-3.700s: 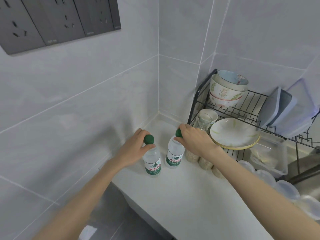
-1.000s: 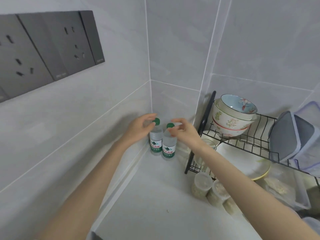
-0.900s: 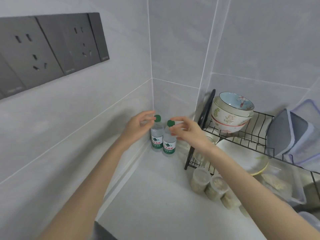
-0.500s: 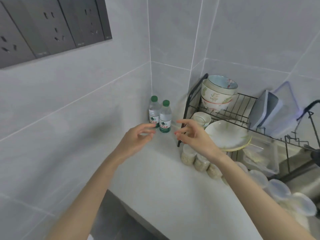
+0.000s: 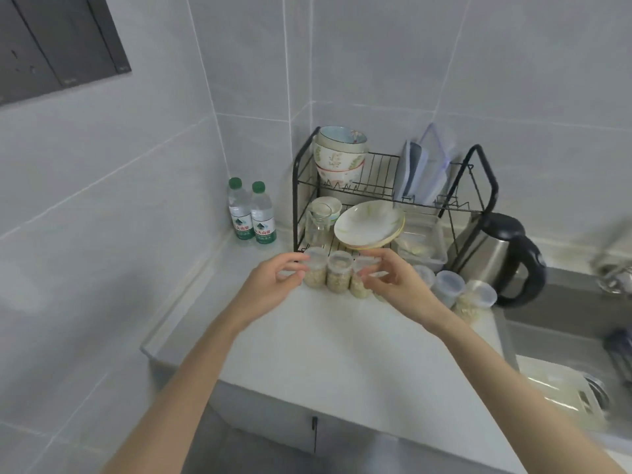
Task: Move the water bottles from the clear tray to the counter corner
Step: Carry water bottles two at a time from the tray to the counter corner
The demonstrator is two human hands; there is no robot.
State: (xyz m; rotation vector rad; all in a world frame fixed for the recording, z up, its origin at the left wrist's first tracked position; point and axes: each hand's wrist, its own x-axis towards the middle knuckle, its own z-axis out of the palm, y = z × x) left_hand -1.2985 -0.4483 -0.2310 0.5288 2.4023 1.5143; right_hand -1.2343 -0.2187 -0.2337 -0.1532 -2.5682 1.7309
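The dark grey wall socket panel [image 5: 65, 46] runs off the left edge. A shiny metal fixture [image 5: 614, 273] at the right edge is smeared — unidentifiable. The right hand [image 5: 393, 283] covers part of a clear lidded grain jar [image 5: 357, 289].

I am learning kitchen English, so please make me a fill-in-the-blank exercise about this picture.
1. ___ water bottles stand upright in the corner of the counter.
2. Their caps are ___.
3. The kettle beside the dish rack has a ___ handle.
Missing words: two; green; black.
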